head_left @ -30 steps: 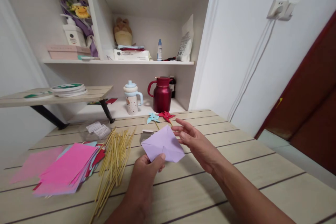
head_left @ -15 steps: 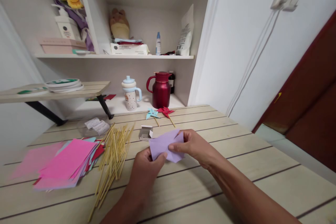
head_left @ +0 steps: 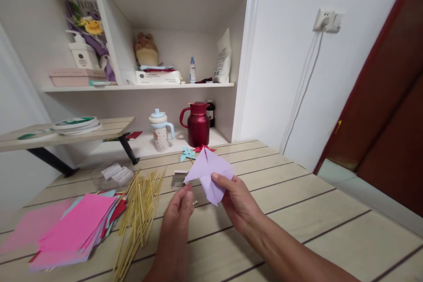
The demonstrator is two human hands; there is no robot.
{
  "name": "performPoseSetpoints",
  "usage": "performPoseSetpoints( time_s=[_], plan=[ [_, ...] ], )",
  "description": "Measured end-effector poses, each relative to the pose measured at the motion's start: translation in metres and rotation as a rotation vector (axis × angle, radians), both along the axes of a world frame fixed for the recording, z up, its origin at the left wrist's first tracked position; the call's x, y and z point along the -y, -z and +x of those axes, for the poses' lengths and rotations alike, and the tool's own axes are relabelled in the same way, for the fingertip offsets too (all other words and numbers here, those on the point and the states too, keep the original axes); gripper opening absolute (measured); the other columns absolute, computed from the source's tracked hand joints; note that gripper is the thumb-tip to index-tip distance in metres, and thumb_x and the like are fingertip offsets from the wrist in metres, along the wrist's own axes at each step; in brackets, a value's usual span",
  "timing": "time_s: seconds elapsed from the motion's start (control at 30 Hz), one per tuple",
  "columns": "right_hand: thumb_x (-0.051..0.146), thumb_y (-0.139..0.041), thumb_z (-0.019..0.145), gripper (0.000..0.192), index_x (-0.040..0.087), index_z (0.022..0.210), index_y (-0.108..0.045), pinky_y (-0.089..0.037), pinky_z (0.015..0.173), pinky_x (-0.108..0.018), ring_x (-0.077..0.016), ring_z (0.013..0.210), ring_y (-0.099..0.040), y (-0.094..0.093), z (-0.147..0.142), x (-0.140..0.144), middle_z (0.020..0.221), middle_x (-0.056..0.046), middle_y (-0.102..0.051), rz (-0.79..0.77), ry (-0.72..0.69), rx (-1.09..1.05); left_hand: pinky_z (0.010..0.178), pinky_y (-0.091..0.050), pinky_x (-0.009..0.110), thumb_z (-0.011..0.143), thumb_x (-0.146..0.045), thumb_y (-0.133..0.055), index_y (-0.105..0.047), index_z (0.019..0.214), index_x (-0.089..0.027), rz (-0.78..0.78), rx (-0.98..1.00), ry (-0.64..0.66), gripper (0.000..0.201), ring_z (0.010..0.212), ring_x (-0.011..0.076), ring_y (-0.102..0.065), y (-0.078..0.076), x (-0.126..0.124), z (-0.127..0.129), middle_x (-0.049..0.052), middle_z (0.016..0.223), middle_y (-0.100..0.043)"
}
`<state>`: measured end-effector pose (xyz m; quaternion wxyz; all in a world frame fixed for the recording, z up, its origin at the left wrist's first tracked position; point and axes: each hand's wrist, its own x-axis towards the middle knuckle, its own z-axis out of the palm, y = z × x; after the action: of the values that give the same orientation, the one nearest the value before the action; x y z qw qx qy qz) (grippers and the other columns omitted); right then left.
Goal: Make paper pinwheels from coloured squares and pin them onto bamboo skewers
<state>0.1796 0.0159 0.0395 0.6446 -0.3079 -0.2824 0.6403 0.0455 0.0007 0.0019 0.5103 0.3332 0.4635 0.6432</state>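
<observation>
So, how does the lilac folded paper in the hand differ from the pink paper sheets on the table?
The lilac folded paper is a single piece, creased into a pointed shape; the pink paper sheets are flat and lie stacked in a pile. The lilac paper is held up above the wooden table by the right hand, while the pink sheets rest on it, beside thin bamboo sticks. The lilac paper is pale; the pink sheets are vivid. Both are coloured craft paper.

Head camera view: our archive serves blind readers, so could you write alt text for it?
A person's right hand holds a folded lilac paper above a wooden table, the left hand just beside it. On the table to the left lie bamboo sticks and a stack of coloured paper; shelves stand behind.
</observation>
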Motion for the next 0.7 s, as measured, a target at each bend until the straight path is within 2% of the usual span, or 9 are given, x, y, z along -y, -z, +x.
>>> performPoseSetpoints(
  time_s=[0.13,0.27,0.37,0.53,0.63,0.7],
  plan=[
    [0.026,-0.087,0.062,0.031,0.012,0.087,-0.076,-0.049,0.064,-0.025,-0.0157,0.067,-0.063,0.001,-0.013,0.012,0.078,-0.006,-0.075,0.014,-0.026,-0.030,0.085,-0.049,0.036,0.061,-0.063,-0.079,-0.073,0.105,-0.016,0.050,0.056,0.125,0.065,0.094,0.0282,-0.069,0.002,0.006,0.011,0.013,0.096,-0.076],
    [0.026,-0.087,0.061,0.035,0.011,0.091,-0.075,-0.051,0.071,-0.029,-0.0180,0.070,-0.064,0.006,-0.024,0.020,0.078,-0.007,-0.075,0.020,-0.091,-0.016,0.087,-0.053,0.039,0.064,-0.052,-0.082,-0.071,0.108,-0.014,0.069,0.220,0.139,0.059,0.095,0.0293,-0.071,-0.004,0.011,0.016,0.013,0.096,-0.077],
    [0.026,-0.088,0.060,0.035,0.011,0.089,-0.074,-0.050,0.070,-0.030,-0.0182,0.068,-0.064,0.010,-0.028,0.021,0.076,-0.007,-0.075,0.002,-0.105,-0.008,0.085,-0.054,0.038,0.063,-0.040,-0.085,-0.072,0.106,-0.014,0.034,0.262,0.129,0.052,0.094,0.0283,-0.072,-0.010,0.014,0.013,0.012,0.093,-0.078],
    [0.026,-0.087,0.063,0.036,0.011,0.092,-0.074,-0.050,0.070,-0.030,-0.0183,0.071,-0.065,0.012,-0.027,0.021,0.080,-0.007,-0.075,-0.007,-0.094,-0.009,0.085,-0.053,0.033,0.070,-0.030,-0.081,-0.072,0.108,-0.016,0.053,0.255,0.190,0.042,0.098,0.0253,-0.069,-0.016,0.019,0.007,0.009,0.097,-0.077],
    [0.026,-0.086,0.063,0.034,0.012,0.093,-0.074,-0.049,0.070,-0.030,-0.0183,0.072,-0.064,0.011,-0.026,0.021,0.081,-0.007,-0.076,0.003,-0.083,0.001,0.086,-0.051,0.032,0.077,-0.034,-0.075,-0.071,0.111,-0.017,0.081,0.184,0.232,0.038,0.099,0.0233,-0.067,-0.016,0.021,0.005,0.008,0.101,-0.075],
    [0.026,-0.086,0.064,0.033,0.013,0.092,-0.075,-0.049,0.071,-0.029,-0.0181,0.073,-0.064,0.011,-0.026,0.021,0.081,-0.006,-0.075,0.010,-0.086,0.008,0.084,-0.050,0.031,0.079,-0.037,-0.073,-0.071,0.110,-0.016,0.076,0.131,0.215,0.036,0.097,0.0222,-0.067,-0.015,0.021,0.004,0.008,0.100,-0.074]
  ],
)
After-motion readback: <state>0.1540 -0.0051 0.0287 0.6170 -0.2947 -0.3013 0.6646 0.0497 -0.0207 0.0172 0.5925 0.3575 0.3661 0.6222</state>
